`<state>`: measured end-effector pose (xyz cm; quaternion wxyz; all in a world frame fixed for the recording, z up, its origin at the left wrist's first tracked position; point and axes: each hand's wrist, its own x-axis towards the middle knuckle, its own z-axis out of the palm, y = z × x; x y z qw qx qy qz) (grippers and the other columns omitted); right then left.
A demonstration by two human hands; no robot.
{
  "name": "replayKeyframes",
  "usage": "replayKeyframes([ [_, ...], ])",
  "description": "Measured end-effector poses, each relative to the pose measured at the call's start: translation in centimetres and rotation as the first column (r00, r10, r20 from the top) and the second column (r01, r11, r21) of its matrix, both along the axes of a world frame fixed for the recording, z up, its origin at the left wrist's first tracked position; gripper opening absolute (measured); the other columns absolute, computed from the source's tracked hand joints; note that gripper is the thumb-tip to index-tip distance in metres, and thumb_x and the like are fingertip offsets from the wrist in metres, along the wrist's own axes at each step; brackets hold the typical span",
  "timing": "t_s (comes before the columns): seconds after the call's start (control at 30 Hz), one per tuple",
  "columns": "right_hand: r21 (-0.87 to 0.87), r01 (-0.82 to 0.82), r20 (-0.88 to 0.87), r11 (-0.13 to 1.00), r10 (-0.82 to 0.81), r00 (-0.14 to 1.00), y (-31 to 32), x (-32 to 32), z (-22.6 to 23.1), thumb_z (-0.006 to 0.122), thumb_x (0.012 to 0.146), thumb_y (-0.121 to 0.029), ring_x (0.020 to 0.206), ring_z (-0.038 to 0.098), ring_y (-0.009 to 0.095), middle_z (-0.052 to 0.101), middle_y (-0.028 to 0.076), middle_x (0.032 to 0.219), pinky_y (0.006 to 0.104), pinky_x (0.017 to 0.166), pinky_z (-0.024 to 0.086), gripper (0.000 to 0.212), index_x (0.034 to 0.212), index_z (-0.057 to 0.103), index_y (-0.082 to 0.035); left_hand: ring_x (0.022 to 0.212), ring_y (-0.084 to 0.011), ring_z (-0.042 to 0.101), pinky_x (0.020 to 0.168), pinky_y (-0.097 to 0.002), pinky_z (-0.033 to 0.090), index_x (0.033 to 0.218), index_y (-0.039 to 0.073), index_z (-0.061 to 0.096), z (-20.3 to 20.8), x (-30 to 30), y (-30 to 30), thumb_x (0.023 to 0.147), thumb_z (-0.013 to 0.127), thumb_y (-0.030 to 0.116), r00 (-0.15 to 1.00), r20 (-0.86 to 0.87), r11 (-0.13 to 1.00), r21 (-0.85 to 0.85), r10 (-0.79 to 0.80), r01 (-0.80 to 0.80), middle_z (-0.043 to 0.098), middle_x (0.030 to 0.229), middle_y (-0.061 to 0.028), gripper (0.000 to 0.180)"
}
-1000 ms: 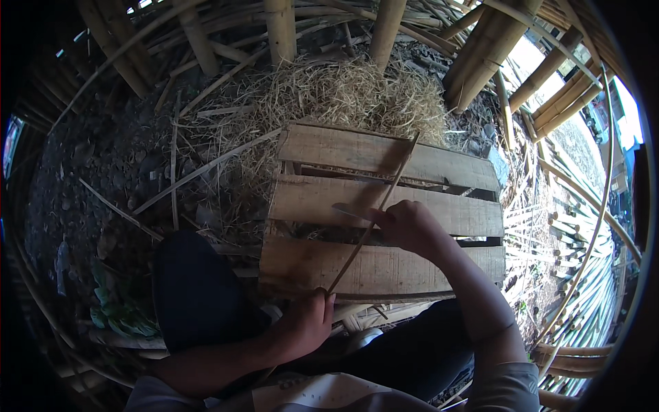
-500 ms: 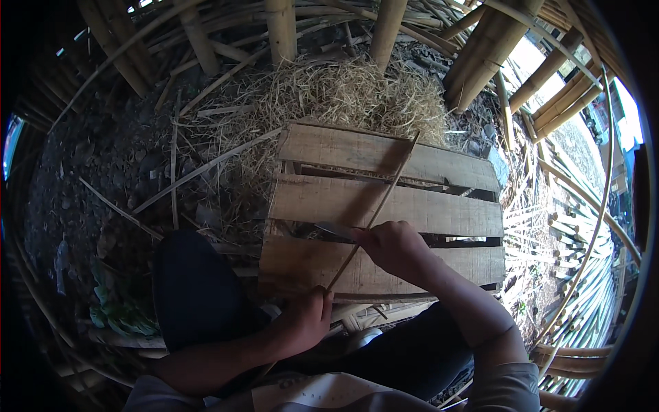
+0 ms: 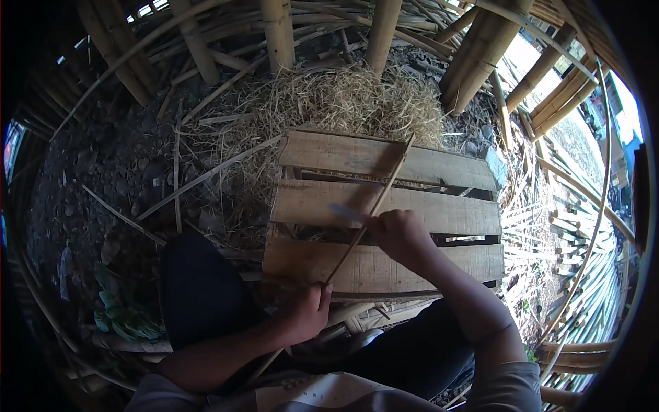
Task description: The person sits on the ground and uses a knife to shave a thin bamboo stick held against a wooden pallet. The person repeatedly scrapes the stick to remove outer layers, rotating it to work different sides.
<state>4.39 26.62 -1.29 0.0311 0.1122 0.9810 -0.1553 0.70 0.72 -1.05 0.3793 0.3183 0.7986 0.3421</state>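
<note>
A thin bamboo strip [image 3: 391,180] slants across a slatted wooden crate top [image 3: 322,196], its far end near the back slat. My left hand [image 3: 309,312] is closed round the strip's lower part at the near edge of the crate, and the strip's tail runs on under my forearm. In my right hand [image 3: 403,237] is a knife, gripped with its blade [image 3: 345,212] pointing left across the strip. The blade is a little blurred, and my fingers hide the handle.
Dry shavings [image 3: 357,103] lie heaped behind the crate. Upright bamboo posts [image 3: 278,34] stand along the back, with a thick one [image 3: 484,58] at the right. Many cut bamboo poles [image 3: 583,275] are stacked at far right. My bent knee [image 3: 206,288] is beside the crate's left side.
My right hand with the knife has shifted slightly up and right along the strip. My left hand keeps its grip in nearly the same place.
</note>
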Motion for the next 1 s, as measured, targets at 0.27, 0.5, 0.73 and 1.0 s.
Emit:
replayKeyframes([
  [0.27,-0.202,0.083,-0.136,0.976,-0.112,0.984,-1.2,0.1,2.3,0.059,0.104,-0.043,0.065,0.069,0.041,0.066,0.021,0.064,0.0510,0.064,0.056,0.051,0.078,0.075,-0.001,0.086,-0.0473,0.069,0.078,-0.0514,0.051,0.101,-0.006,0.062,-0.3,-0.2,-0.1,0.112,0.043,0.029,0.996,0.082,0.998,-0.060,0.020,-0.015,0.066,0.085,-0.0312,0.041],
  [0.5,-0.295,0.117,-0.193,0.948,-0.180,0.965,7.0,1.5,3.1,0.067,0.102,-0.033,0.058,0.060,0.037,0.064,0.022,0.067,0.0475,0.061,0.048,0.041,0.084,0.069,0.004,0.076,-0.0416,0.068,0.075,-0.0485,0.051,0.097,-0.005,0.059,3.1,-1.1,-0.1,0.111,0.043,0.034,0.981,0.196,0.981,-0.187,-0.015,0.053,0.065,0.079,-0.0272,0.044],
  [0.73,-0.101,-0.099,-0.221,0.990,0.074,0.972,14.0,4.2,1.6,0.090,0.078,-0.043,0.076,0.062,0.032,0.062,0.015,0.085,0.0433,0.070,0.052,0.052,0.088,0.064,0.001,0.061,-0.0240,0.065,0.061,-0.0399,0.054,0.099,-0.002,0.053,7.2,-5.1,3.1,0.112,0.041,0.035,0.966,0.147,0.919,-0.306,-0.212,0.248,0.062,0.075,-0.0131,0.042],
  [1.0,0.081,-0.088,-0.486,0.993,0.117,0.866,11.9,8.0,-1.5,0.096,0.066,-0.037,0.111,0.059,0.031,0.060,0.012,0.108,0.0441,0.095,0.049,0.050,0.080,0.063,-0.003,0.055,-0.0227,0.064,0.058,-0.0406,0.054,0.091,-0.005,0.057,6.5,-5.9,4.9,0.110,0.046,0.032,0.940,0.030,0.897,-0.290,-0.341,0.335,0.062,0.066,-0.0092,0.043],
])
